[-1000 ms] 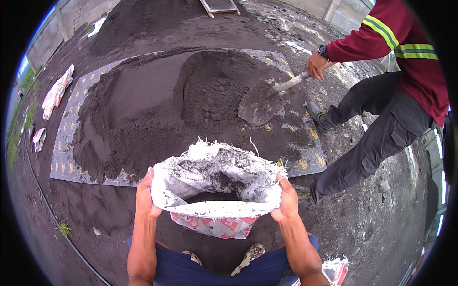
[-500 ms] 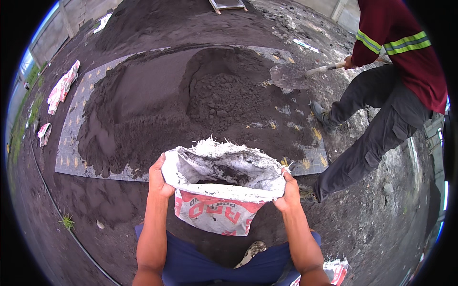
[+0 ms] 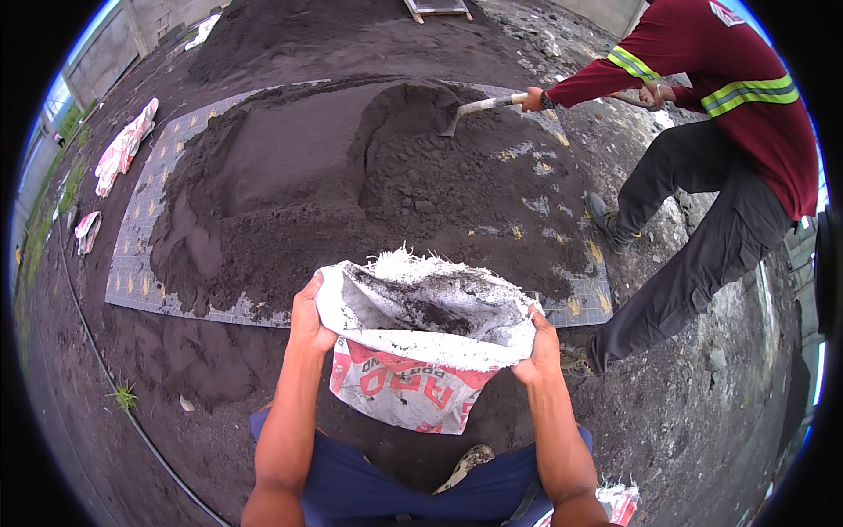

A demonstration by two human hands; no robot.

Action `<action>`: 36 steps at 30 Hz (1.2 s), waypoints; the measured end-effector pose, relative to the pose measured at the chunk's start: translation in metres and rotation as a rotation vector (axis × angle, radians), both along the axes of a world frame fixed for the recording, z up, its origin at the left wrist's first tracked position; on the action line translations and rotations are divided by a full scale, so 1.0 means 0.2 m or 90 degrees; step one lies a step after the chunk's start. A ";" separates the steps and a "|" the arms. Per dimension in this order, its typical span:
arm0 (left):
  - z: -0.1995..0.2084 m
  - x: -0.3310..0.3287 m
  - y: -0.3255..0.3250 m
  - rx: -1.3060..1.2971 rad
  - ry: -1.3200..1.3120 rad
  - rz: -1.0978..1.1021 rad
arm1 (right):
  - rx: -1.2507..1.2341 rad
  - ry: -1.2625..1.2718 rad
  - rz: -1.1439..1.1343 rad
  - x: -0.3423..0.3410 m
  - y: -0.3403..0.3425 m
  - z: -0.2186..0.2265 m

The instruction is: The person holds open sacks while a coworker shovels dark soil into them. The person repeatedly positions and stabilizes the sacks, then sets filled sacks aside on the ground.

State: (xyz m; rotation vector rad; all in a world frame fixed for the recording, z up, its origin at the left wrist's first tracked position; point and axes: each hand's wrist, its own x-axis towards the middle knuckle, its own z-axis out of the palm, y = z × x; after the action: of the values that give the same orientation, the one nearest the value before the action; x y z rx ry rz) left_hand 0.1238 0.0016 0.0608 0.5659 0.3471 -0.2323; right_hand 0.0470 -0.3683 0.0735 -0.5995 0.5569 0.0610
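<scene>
Sack (image 3: 421, 351), white woven plastic with red print, hangs open-mouthed just in front of the person's knees, on the near side of the dark sand pile (image 3: 351, 184). Left of the sack, the left hand (image 3: 307, 316) is clamped on its rolled rim; right of it, the right hand (image 3: 540, 347) is clamped likewise. Beyond the sack, to the right, a co-worker's shovel (image 3: 479, 107) digs into the sand. Soft and floppy, the sack probably grows heavy when filled; the rolled rim looks the surest hold.
</scene>
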 end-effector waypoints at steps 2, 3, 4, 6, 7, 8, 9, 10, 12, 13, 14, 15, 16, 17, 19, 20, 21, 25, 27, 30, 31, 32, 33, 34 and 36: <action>-0.01 0.01 0.00 0.000 0.009 -0.001 | 0.004 -0.008 -0.004 0.01 -0.01 -0.02; -0.01 0.01 0.01 0.002 0.020 0.000 | 0.006 -0.011 -0.006 0.02 -0.02 -0.04; -0.02 0.01 0.01 -0.005 0.019 -0.006 | 0.007 -0.014 -0.007 0.02 -0.03 -0.05; -0.03 0.03 0.01 -0.022 0.005 -0.017 | 0.002 -0.014 -0.026 0.03 -0.04 -0.07; -0.04 0.03 0.01 -0.026 0.013 -0.016 | 0.001 -0.015 -0.024 0.04 -0.04 -0.07; -0.05 0.04 0.01 -0.030 0.010 -0.018 | 0.000 -0.017 -0.021 0.05 -0.04 -0.07; -0.06 0.05 0.01 -0.036 0.002 -0.024 | 0.002 -0.007 -0.023 0.06 -0.03 -0.07; -0.06 0.06 0.01 -0.031 0.004 -0.017 | 0.003 0.001 -0.024 0.06 -0.03 -0.07; -0.06 0.07 0.01 -0.018 0.011 -0.008 | 0.002 0.004 -0.020 0.07 -0.03 -0.06; -0.06 0.07 0.01 -0.025 -0.004 -0.009 | 0.001 0.003 -0.017 0.07 -0.03 -0.06; -0.06 0.07 0.01 -0.024 -0.004 -0.009 | 0.009 0.000 -0.013 0.08 -0.03 -0.06; -0.05 0.07 0.00 -0.021 0.001 -0.011 | -0.002 0.001 -0.023 0.08 -0.04 -0.07; -0.04 0.07 0.00 -0.021 -0.003 -0.015 | -0.003 0.000 -0.029 0.09 -0.04 -0.08; -0.04 0.07 0.00 -0.019 -0.002 -0.020 | 0.003 -0.004 -0.034 0.10 -0.05 -0.09; -0.04 0.08 -0.01 -0.017 -0.003 -0.025 | -0.012 0.012 -0.051 0.12 -0.07 -0.13; -0.04 0.09 -0.01 -0.017 0.008 -0.023 | -0.012 0.018 -0.059 0.13 -0.08 -0.15; -0.04 0.09 -0.01 -0.017 0.013 -0.024 | -0.013 0.024 -0.075 0.14 -0.08 -0.17; -0.07 0.14 -0.02 -0.029 0.004 -0.036 | -0.021 0.011 -0.053 0.18 -0.10 -0.21; -0.08 0.15 -0.03 -0.017 0.010 -0.027 | -0.017 0.023 -0.061 0.19 -0.10 -0.21; -0.08 0.17 -0.05 -0.019 0.007 -0.049 | -0.018 0.031 -0.062 0.21 -0.11 -0.22; -0.07 0.17 -0.06 -0.016 0.020 -0.049 | -0.022 0.034 -0.064 0.21 -0.11 -0.24; -0.07 0.17 -0.06 -0.012 0.025 -0.054 | -0.024 0.034 -0.069 0.22 -0.12 -0.25; -0.06 0.17 -0.07 -0.009 0.031 -0.060 | -0.026 0.036 -0.075 0.24 -0.12 -0.27; -0.06 0.18 -0.07 -0.001 0.028 -0.063 | -0.028 0.033 -0.079 0.24 -0.13 -0.29; -0.05 0.18 -0.08 0.024 0.030 -0.072 | -0.051 0.045 -0.098 0.27 -0.14 -0.33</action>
State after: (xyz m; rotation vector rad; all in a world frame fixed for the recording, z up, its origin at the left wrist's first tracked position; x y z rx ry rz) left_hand 0.1593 -0.0138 0.0507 0.6182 0.3666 -0.3492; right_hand 0.1006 -0.3960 0.0081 -0.6324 0.6751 -0.0853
